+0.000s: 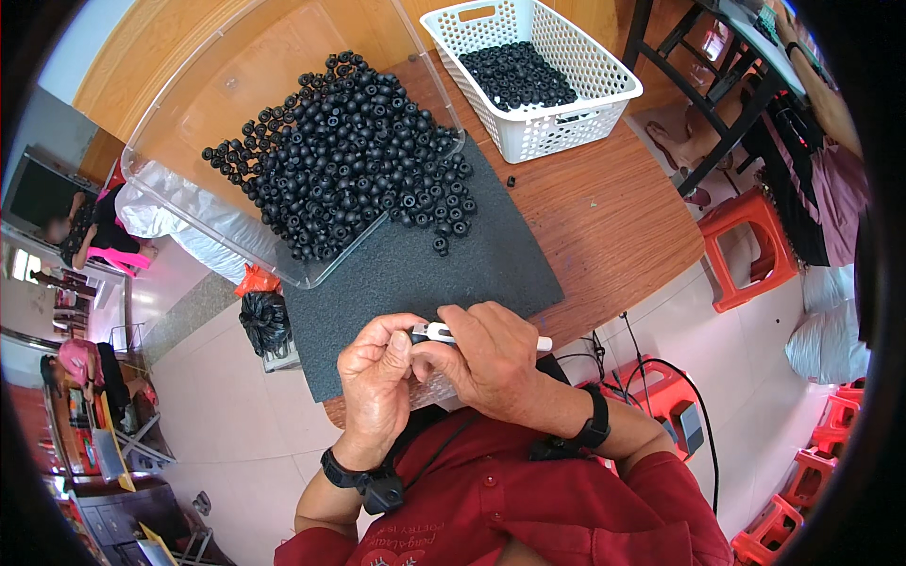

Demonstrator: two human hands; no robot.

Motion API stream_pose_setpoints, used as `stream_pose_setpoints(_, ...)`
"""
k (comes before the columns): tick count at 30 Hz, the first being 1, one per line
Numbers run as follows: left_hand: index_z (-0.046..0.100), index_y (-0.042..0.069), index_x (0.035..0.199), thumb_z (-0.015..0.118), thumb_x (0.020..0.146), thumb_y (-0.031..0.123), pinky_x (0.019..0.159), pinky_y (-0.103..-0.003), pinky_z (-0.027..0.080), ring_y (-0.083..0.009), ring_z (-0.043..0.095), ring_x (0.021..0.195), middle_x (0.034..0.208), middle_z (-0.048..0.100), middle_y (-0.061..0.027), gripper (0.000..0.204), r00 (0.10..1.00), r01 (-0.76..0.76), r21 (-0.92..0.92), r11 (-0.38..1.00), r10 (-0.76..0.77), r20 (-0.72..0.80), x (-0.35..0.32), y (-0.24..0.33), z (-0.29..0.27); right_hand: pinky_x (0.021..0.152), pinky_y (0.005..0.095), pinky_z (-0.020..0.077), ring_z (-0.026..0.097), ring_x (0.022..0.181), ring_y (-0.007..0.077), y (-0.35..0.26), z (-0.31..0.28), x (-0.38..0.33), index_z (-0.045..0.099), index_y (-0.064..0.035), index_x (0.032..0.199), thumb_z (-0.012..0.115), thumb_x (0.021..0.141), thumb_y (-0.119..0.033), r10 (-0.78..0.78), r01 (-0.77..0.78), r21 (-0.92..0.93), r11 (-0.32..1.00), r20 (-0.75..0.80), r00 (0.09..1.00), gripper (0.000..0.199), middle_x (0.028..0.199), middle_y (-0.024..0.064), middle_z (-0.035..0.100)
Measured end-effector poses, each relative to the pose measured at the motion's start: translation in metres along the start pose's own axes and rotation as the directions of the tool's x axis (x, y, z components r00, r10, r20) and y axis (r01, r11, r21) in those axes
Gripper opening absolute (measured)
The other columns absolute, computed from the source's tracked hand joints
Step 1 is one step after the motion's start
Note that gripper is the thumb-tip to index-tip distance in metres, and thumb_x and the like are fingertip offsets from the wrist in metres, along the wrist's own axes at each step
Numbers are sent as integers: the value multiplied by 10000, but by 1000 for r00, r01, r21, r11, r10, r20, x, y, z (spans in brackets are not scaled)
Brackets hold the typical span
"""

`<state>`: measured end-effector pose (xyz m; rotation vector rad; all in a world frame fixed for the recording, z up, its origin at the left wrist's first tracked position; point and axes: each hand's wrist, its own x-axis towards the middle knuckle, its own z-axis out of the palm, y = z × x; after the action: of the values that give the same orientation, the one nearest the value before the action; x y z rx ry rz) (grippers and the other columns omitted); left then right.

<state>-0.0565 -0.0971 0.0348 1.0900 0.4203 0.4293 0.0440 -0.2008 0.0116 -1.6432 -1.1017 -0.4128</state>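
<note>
My left hand [376,368] is closed, pinching a small black round part [416,336] between thumb and fingertips. My right hand [493,360] is wrapped round a slim white pen-like tool [440,332]. The tool's front end meets the black part, and its back end sticks out past the right side of my hand. What kind of tip it has is too small to tell. Both hands are over the near edge of a dark grey mat [453,274]. Beyond them, many small black round parts [330,160] with holes spill from a tipped clear plastic box [344,272] onto the mat.
A white perforated basket [543,140] with small black pieces stands at the back of the wooden table [613,222]. One loose black piece [511,181] lies near it. Red stools [755,250] and black cables [703,406] are to the right. Other people sit farther off.
</note>
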Motion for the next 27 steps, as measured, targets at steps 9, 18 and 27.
stream_pose_setpoints(9, 602, -55, 1024, 620, 926, 188, 574, -204, 440, -83, 524, 621, 871, 630, -74, 262, 997, -61, -6, 998, 61, -52, -1, -9, 0, 456, 327, 388, 472, 528, 205, 4, 1, -1, 573, -11, 823, 725, 777, -219, -64, 64, -48, 997, 0, 998, 262, 616, 58, 435)
stream_pose_setpoints(18, 606, -57, 1020, 613, 926, 181, 582, -228, 471, -97, 543, 626, 884, 628, -73, 255, 996, -16, -31, 999, 13, -91, 0, -8, -2, 454, 318, 389, 471, 521, 195, 3, 3, -6, 591, 1, 841, 725, 766, -255, -133, 136, -31, 990, 71, 988, 299, 614, 58, 431)
stream_pose_setpoints(27, 599, -65, 1041, 584, 939, 161, 636, -272, 498, -147, 583, 673, 855, 635, -102, 248, 1000, -13, -189, 982, 16, 16, 2, -10, -5, 488, 347, 429, 566, 552, 237, 3, -2, -3, 605, -35, 763, 705, 815, -186, 261, -272, 296, 915, 77, 962, 189, 643, 101, 557)
